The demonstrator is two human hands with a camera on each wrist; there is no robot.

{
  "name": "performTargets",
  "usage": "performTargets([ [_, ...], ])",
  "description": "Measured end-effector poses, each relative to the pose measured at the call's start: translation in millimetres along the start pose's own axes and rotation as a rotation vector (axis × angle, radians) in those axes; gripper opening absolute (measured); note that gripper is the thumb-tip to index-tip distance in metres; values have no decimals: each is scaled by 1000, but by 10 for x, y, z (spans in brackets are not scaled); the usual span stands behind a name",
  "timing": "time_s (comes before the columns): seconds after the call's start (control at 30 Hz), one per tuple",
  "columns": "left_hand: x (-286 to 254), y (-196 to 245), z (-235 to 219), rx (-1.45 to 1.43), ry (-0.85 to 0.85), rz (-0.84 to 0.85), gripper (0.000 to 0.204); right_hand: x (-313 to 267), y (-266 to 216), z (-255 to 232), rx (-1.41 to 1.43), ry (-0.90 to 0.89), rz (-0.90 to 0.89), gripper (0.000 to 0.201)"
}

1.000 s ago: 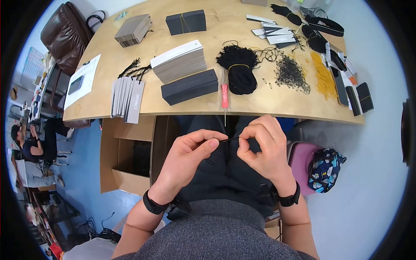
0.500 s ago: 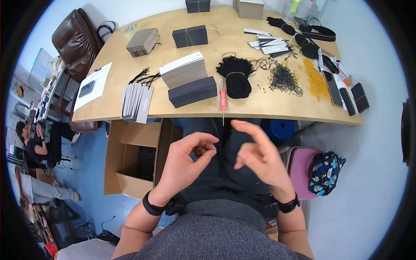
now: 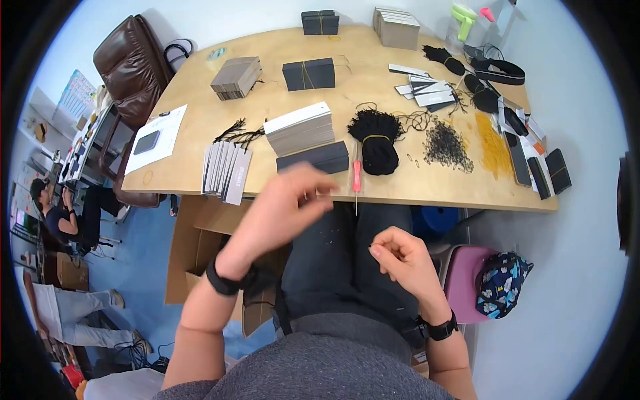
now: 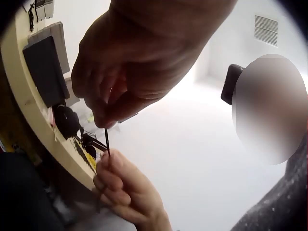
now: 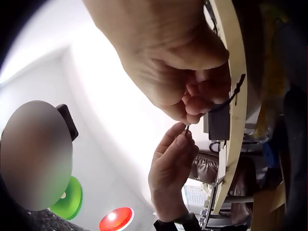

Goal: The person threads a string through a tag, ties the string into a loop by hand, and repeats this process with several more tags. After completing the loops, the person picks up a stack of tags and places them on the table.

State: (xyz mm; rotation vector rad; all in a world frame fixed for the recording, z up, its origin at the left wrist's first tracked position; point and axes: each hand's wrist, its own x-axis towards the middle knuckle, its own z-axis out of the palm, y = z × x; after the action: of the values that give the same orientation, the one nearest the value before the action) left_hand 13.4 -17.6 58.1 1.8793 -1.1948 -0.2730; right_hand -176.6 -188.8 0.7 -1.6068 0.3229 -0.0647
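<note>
In the left wrist view a thin black cord (image 4: 107, 139) runs from the fingertips of my left hand (image 4: 144, 57) to my right hand (image 4: 132, 192), which pinches it lower down. The right wrist view has a knotted end of the cord (image 5: 236, 91) sticking out past my right hand. Seen from the head, my left hand (image 3: 287, 203), blurred, is raised in front of the dark card stack (image 3: 317, 157) at the table's edge. My right hand (image 3: 403, 260) is curled over the lap, lower and to the right. The cord hardly shows there.
On the table (image 3: 200, 140) are a white card stack (image 3: 300, 133), tags with cords (image 3: 227, 173), a tied bundle of black cords (image 3: 380, 157), a red-handled tool (image 3: 357, 177) jutting past the edge, dark pins (image 3: 447, 147) and yellow bands (image 3: 493, 147). A cardboard box (image 3: 183, 260) stands below.
The hands, fingertips together over the lap at first, have come apart in the head view. My left hand has risen toward the table; the right, its forefinger lifted earlier, has curled and lowered.
</note>
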Motion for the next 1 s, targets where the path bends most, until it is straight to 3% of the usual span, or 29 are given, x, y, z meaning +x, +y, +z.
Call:
performTargets([
  [0.07,399,-123,-164,248,118,3,21,-21,-19,-23,17,42,37,13],
  [0.13,754,-564,-225,467,313,91,31,-46,-7,-49,6,43,45,13],
  [0.3,1209,-939,-343,625,240,-54,41,-88,54,-131,10,67,67,11],
  [0.37,1279,-927,-390,521,120,-236,38,-101,90,-177,14,68,94,11],
  [0.4,1275,-899,-395,520,115,-240,38,-86,105,-198,19,64,117,11],
  [0.47,1123,-811,-366,541,253,-71,34,-30,133,-229,7,54,106,11],
  [0.57,863,-483,-332,646,225,38,30,62,180,-281,11,37,107,10],
  [0.67,665,-440,-146,557,130,113,28,194,164,-284,49,8,130,10],
  [0.8,659,-491,-19,510,51,-22,29,285,119,-238,76,-55,120,8],
  [1.0,708,-633,14,406,63,-29,28,235,108,-244,74,-42,114,8],
])
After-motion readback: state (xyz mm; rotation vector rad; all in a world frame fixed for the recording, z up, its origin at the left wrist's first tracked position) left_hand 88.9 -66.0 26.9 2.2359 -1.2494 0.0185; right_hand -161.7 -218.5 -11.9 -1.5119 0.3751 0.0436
